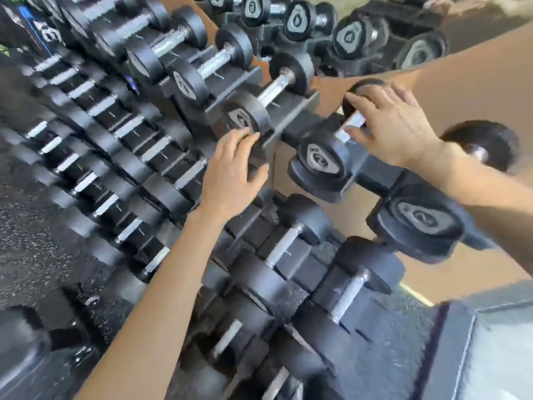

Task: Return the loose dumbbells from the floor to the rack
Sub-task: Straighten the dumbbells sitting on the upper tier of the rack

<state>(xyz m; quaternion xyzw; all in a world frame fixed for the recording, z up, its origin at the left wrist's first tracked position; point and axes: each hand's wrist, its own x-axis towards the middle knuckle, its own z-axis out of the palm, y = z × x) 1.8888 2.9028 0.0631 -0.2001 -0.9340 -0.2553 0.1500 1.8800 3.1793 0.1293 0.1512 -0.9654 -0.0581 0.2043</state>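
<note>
A tiered black dumbbell rack (pixel 291 114) runs diagonally across the view, full of black rubber dumbbells with chrome handles. A small dumbbell marked 2 (pixel 320 160) lies in a cradle on the top tier. My right hand (pixel 395 125) is over its handle, with fingers reaching the far head and the thumb curled under the chrome bar. My left hand (pixel 230 168) is beside it, its straight fingers touching the cradle edge just below the neighbouring dumbbell (pixel 248 116). The view shows no dumbbell on the floor.
A second dumbbell marked 2 (pixel 421 220) sits at the rack's right end. Lower tiers hold heavier dumbbells (pixel 285 243). Speckled black rubber floor (pixel 28 226) lies at left. More dumbbells (pixel 297 18) show at the top. A grey surface (pixel 490 356) fills the bottom right.
</note>
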